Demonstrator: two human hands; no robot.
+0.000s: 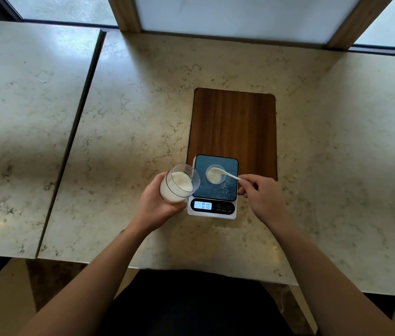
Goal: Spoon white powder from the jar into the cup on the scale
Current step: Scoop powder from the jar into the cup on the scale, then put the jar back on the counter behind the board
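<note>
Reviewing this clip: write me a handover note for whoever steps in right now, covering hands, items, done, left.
Left hand: holds the open jar, tilted toward the scale, powder inside.
Right hand: pinches the white spoon, bowl over the cup.
Cup sits on the scale platform and holds some powder; the display is lit, digits unclear.
Done: some powder is in.
Left: empty this spoonful, add more as needed.

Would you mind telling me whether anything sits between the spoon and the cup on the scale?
Nothing visible does. The spoon, held by the right hand, already has its bowl over the open cup; the jar stays left in the left hand.
</note>
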